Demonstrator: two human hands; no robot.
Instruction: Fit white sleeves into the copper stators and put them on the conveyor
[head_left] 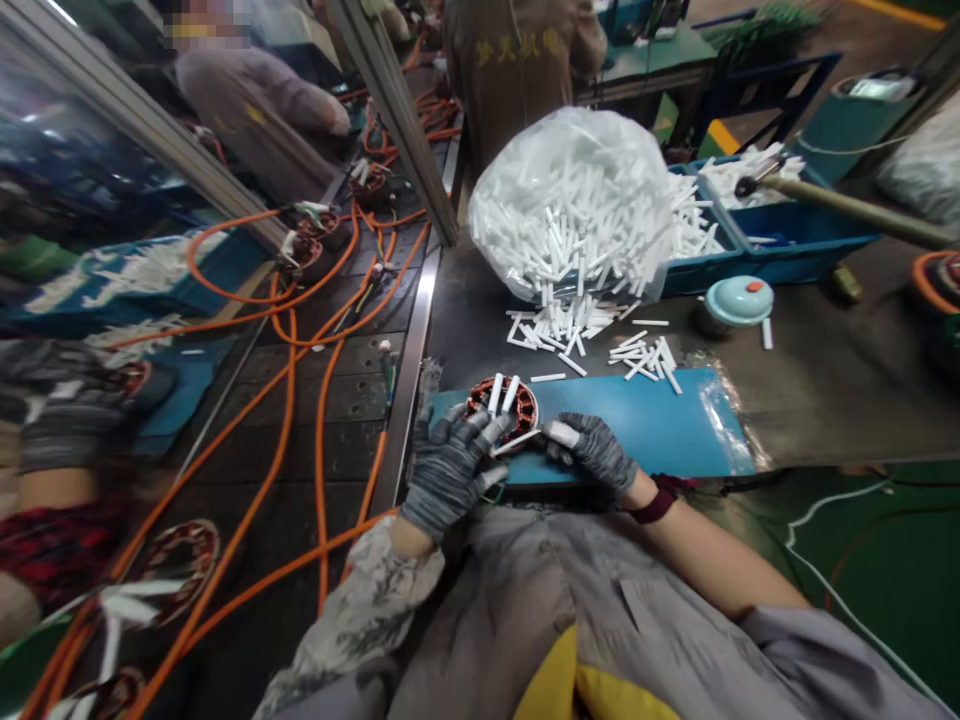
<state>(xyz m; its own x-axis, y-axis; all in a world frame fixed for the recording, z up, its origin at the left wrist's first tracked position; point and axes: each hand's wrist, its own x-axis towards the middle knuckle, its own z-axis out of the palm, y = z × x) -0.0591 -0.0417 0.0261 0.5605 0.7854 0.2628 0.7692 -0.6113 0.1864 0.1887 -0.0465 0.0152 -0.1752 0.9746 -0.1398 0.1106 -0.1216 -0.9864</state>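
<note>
A round motor stator with copper windings lies on the blue mat in front of me. Two white tubes stick up from its windings. My left hand, in a grey glove with white fingertips, grips the near-left side of the stator. Across the stator's near edge slants another thin white tube. Its right end meets the fingertips of my right hand, gloved alike and closed in a pinch. The right fingertips are partly hidden.
A clear bag spills white tubes onto the table behind the mat. Blue bins and a light-blue lidded pot stand to the right. Orange cables run along the conveyor at left, where a co-worker's gloved hand works.
</note>
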